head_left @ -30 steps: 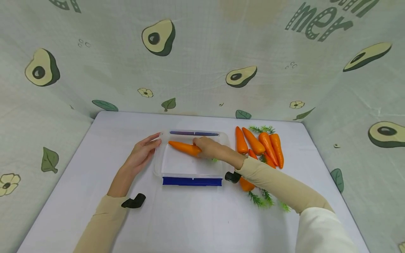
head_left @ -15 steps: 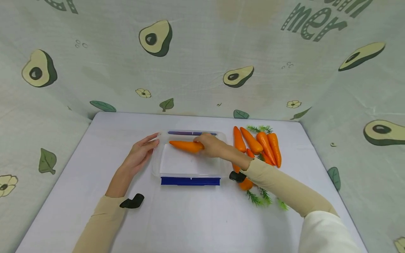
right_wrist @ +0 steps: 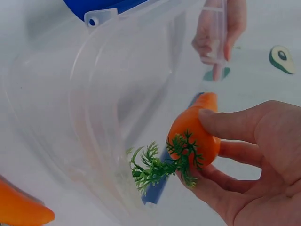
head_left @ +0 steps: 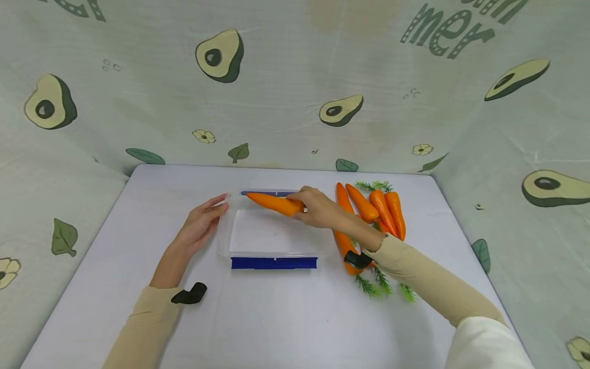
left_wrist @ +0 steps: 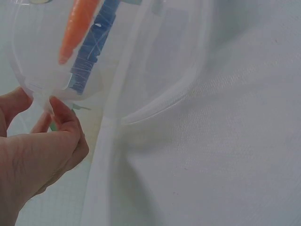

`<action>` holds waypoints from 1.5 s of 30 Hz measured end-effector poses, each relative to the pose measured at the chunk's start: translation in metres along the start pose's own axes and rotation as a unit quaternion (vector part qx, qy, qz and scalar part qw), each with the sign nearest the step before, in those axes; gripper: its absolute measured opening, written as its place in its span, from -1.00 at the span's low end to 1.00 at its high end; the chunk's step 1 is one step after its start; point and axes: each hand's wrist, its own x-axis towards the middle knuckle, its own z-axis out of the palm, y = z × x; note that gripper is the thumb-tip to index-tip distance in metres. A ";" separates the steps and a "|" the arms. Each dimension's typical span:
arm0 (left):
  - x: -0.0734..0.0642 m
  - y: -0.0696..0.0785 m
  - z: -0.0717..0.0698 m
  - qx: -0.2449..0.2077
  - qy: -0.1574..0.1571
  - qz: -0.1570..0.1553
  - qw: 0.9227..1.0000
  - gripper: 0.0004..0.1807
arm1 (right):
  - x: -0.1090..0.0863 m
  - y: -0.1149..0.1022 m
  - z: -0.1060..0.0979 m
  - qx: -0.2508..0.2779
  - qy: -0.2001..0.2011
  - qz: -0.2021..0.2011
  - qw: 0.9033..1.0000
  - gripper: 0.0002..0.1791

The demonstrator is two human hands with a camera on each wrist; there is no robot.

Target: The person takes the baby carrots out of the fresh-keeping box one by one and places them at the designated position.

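A clear plastic food box [head_left: 272, 233] with blue clips stands on the white table. My left hand [head_left: 200, 225] pinches its left rim between thumb and fingers, as the left wrist view shows at the box corner [left_wrist: 33, 70]. My right hand [head_left: 318, 207] grips an orange toy carrot [head_left: 274, 203] by its thick end, held over the back of the box with its tip pointing left. In the right wrist view, the thumb and fingers hold the carrot [right_wrist: 190, 127] around its top, and its green leafy sprig [right_wrist: 160, 165] hangs free.
Several more carrots [head_left: 366, 205] with green tops lie in a loose pile right of the box, partly under the right forearm. A blue clip [head_left: 274, 263] hangs at the box's front. Behind the table hangs an avocado-print cloth [head_left: 276, 92].
My right hand has lifted the carrot from low inside the box up and slightly back. My left hand keeps its hold on the rim. The view has shifted slightly right.
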 end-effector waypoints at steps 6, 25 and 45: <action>0.001 -0.001 -0.001 -0.009 -0.002 -0.001 1.000 -0.30 | -0.012 0.001 -0.010 0.016 0.033 -0.009 0.999 -0.48; -0.001 -0.002 -0.001 -0.029 -0.016 0.008 0.999 -0.23 | -0.056 0.019 -0.038 0.114 0.173 0.028 0.978 -0.42; -0.001 -0.001 -0.001 -0.041 -0.015 0.009 0.999 -0.26 | -0.118 0.076 -0.021 0.144 0.242 0.101 0.954 -0.42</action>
